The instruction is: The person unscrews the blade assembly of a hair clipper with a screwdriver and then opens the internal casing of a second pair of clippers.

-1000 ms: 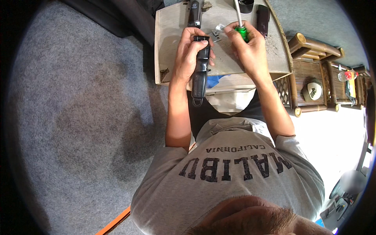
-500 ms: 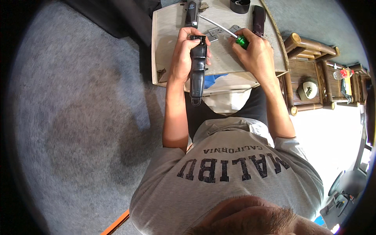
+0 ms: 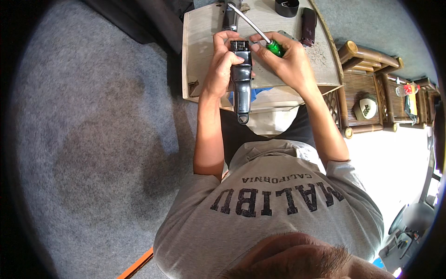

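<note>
- A dark hair clipper (image 3: 242,83) is held upright in front of the person, above the near edge of the small wooden table (image 3: 200,56); its blade end points away from the person and its hanging loop points toward the body.
- The left hand (image 3: 222,65) is closed around the upper part of the clipper body, with the thumb close to the blade head.
- The right hand (image 3: 288,63) is clamped on the green handle of a screwdriver (image 3: 260,35), while its thumb and forefinger also touch the blade head from the right side.
- The metal shaft of the screwdriver is pointed away and to the left, above the table, so the tip is not placed on any screw at this moment.
- It cannot be told whether the blade screws are loosened or tight; the blade seems to sit on the head.
- The work is judged to be in an early or middle stage: tool and clipper are in hand, but nothing is seen removed from this clipper.
- A second dark clipper body (image 3: 308,21) and a black round part (image 3: 286,7) are laid on the far side of the table, untouched.
</note>
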`<act>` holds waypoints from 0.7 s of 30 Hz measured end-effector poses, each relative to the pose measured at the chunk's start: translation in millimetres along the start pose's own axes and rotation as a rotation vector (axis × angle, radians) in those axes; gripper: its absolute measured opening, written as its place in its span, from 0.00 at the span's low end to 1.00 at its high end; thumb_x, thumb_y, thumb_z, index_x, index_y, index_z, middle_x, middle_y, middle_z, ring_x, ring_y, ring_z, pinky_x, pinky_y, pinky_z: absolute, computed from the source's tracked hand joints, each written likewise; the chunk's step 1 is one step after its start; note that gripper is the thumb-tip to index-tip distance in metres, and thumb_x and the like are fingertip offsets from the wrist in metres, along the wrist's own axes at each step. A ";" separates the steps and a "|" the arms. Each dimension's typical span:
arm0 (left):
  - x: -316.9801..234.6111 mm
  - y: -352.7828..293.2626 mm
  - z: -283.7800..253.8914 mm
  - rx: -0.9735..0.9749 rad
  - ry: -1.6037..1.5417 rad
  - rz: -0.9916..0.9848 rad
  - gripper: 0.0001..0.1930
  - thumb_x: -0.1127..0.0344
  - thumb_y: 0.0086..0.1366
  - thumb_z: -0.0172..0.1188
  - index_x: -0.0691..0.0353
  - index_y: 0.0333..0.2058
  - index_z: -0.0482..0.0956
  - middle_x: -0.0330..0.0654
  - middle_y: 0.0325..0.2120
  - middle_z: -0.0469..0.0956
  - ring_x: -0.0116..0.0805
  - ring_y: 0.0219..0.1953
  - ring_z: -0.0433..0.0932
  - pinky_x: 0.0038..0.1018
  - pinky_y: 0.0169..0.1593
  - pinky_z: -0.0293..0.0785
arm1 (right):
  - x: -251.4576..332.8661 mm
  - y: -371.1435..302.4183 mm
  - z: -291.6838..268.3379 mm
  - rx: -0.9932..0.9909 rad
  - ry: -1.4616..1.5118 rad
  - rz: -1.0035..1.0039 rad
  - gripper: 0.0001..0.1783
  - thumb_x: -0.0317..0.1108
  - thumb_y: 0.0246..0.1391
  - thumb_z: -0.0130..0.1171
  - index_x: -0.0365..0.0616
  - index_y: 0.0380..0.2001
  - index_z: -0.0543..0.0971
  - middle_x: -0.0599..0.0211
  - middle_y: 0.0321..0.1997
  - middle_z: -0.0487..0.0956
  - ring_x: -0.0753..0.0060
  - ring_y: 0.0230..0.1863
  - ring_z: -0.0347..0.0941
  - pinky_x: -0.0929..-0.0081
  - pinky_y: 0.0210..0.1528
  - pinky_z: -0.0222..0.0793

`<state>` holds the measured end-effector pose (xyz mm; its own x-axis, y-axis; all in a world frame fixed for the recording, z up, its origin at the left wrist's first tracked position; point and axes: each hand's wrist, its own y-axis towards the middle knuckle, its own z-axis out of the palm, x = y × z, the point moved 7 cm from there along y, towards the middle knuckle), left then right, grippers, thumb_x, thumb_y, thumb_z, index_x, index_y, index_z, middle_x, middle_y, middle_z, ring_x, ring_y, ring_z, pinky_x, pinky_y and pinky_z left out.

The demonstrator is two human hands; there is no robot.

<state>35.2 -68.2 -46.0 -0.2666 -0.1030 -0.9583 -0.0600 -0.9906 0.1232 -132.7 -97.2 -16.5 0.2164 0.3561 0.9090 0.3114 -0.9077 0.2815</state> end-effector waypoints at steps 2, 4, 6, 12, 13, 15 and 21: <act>0.3 0.3 1.2 0.020 -0.005 -0.007 0.28 0.70 0.61 0.51 0.59 0.60 0.57 0.52 0.49 0.72 0.37 0.36 0.82 0.35 0.33 0.88 | 0.6 6.0 2.0 0.008 0.028 -0.015 0.16 0.43 0.62 0.69 0.42 0.45 0.87 0.62 0.24 0.82 0.78 0.26 0.73 0.70 0.34 0.73; -0.8 0.5 3.4 0.038 0.012 0.002 0.27 0.70 0.61 0.51 0.60 0.60 0.57 0.52 0.48 0.71 0.37 0.36 0.81 0.35 0.34 0.88 | 1.7 11.5 4.2 0.041 0.021 -0.015 0.15 0.42 0.62 0.69 0.42 0.43 0.88 0.63 0.22 0.82 0.79 0.25 0.73 0.70 0.34 0.73; -1.5 0.1 5.3 0.035 0.019 -0.001 0.27 0.70 0.61 0.51 0.60 0.60 0.57 0.52 0.48 0.71 0.36 0.36 0.81 0.35 0.34 0.88 | -3.8 16.3 7.0 0.042 0.015 -0.060 0.14 0.41 0.62 0.69 0.42 0.42 0.88 0.63 0.22 0.82 0.79 0.25 0.73 0.70 0.34 0.73; -2.2 -1.3 4.6 0.023 0.038 -0.015 0.27 0.70 0.62 0.51 0.60 0.60 0.57 0.51 0.46 0.72 0.36 0.35 0.81 0.35 0.34 0.88 | -0.4 17.8 12.7 0.102 0.069 -0.102 0.13 0.40 0.61 0.70 0.41 0.41 0.88 0.64 0.22 0.83 0.80 0.26 0.77 0.71 0.34 0.74; -2.0 -1.0 4.7 0.028 0.037 -0.019 0.27 0.70 0.62 0.51 0.60 0.60 0.57 0.51 0.45 0.72 0.36 0.35 0.81 0.35 0.34 0.88 | 1.8 17.6 12.6 0.094 0.084 -0.143 0.13 0.40 0.61 0.70 0.41 0.41 0.88 0.63 0.22 0.83 0.79 0.27 0.80 0.70 0.34 0.75; 1.2 -0.8 0.8 0.029 0.023 -0.022 0.27 0.70 0.62 0.51 0.61 0.60 0.57 0.51 0.45 0.72 0.36 0.36 0.82 0.35 0.34 0.88 | 10.1 14.5 13.2 0.083 0.005 -0.140 0.12 0.38 0.60 0.70 0.42 0.41 0.87 0.62 0.24 0.84 0.74 0.28 0.82 0.69 0.34 0.76; -1.5 0.4 2.6 0.005 0.012 -0.008 0.27 0.70 0.61 0.51 0.62 0.59 0.57 0.51 0.45 0.73 0.37 0.36 0.82 0.36 0.34 0.89 | 21.9 6.4 7.8 -0.080 -0.160 -0.388 0.11 0.32 0.55 0.70 0.44 0.41 0.86 0.56 0.28 0.86 0.62 0.31 0.86 0.67 0.35 0.78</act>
<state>33.1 -68.2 -43.9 -0.2546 -0.0960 -0.9623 -0.0668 -0.9909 0.1165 -118.7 -93.5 2.7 0.2404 0.6989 0.6736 0.3269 -0.7117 0.6217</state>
